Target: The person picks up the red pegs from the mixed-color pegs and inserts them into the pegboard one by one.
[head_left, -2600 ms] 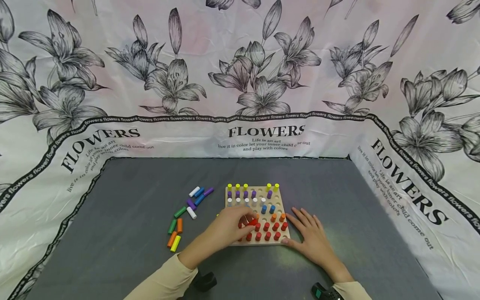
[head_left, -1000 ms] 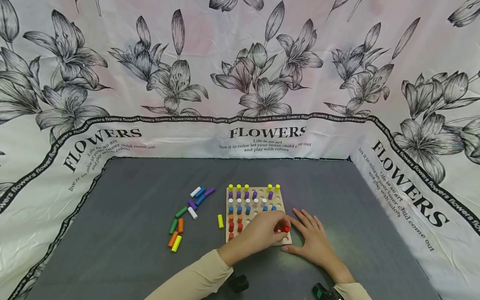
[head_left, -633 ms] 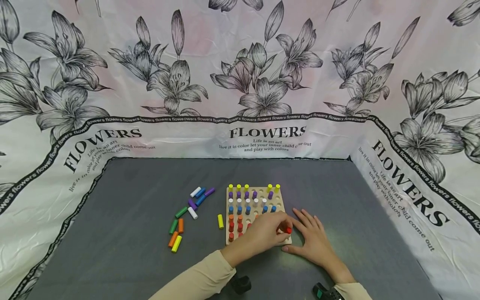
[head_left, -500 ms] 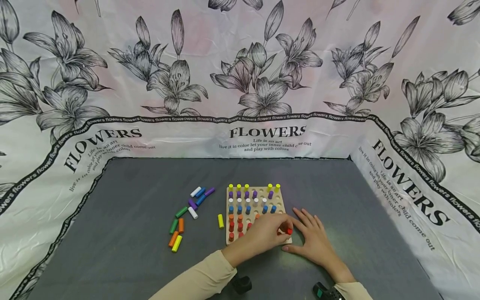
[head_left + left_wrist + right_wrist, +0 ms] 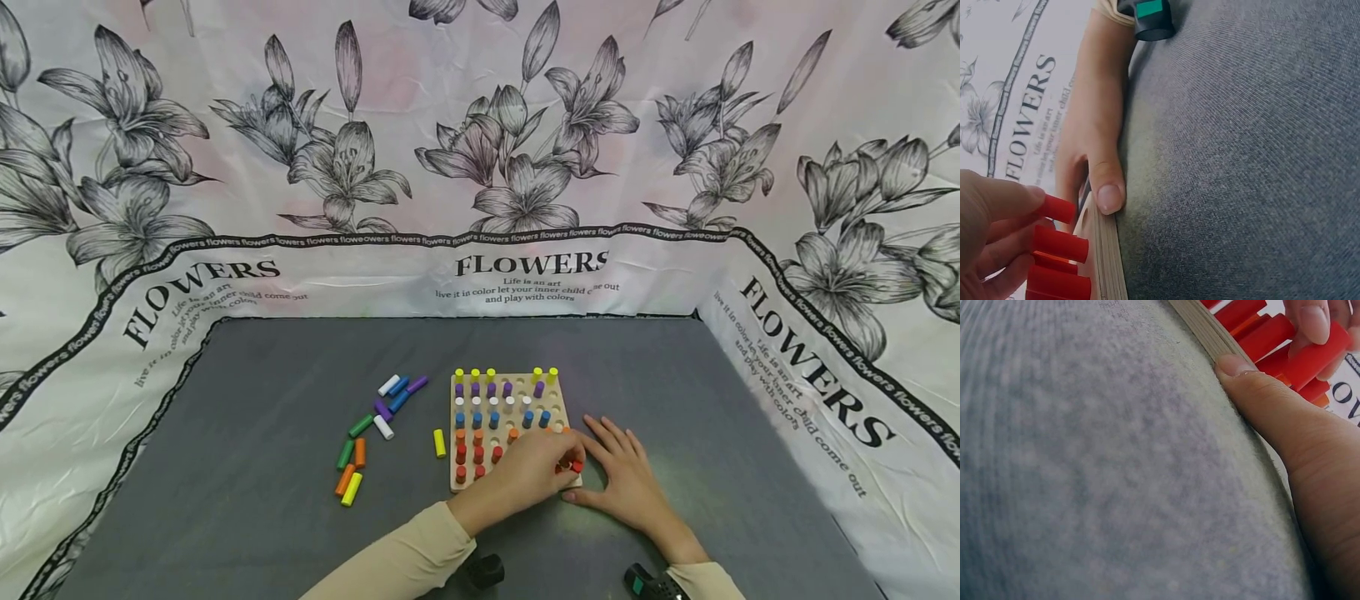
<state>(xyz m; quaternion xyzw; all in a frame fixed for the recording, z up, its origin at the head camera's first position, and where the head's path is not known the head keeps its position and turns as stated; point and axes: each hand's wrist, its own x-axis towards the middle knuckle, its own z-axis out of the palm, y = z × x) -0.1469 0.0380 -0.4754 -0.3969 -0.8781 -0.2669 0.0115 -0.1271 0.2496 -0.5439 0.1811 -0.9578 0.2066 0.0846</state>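
My left hand (image 5: 528, 468) pinches a red peg (image 5: 577, 467) between thumb and fingers at the front right corner of a wooden pegboard (image 5: 517, 411). In the left wrist view the pinched peg (image 5: 1059, 209) lies beyond other standing red pegs (image 5: 1060, 244). It looks tilted in the right wrist view, and whether its end sits in a hole is hidden. My right hand (image 5: 626, 479) lies with spread fingers along the board's right side, the thumb touching its front edge near the corner. Rows of yellow, purple, white, blue, orange and red pegs stand in the board, partly covered by my left hand.
A yellow peg (image 5: 439, 443) lies just left of the board. Farther left, several loose pegs are scattered on the grey cloth, among them a green peg (image 5: 362, 426) and an orange peg (image 5: 360, 452). A flower-printed cloth (image 5: 525, 283) borders the table at the back.
My left hand has carried the red peg rightward from the board's middle to its front right corner. In the last half second the peg has dropped slightly. My right hand has stayed put.
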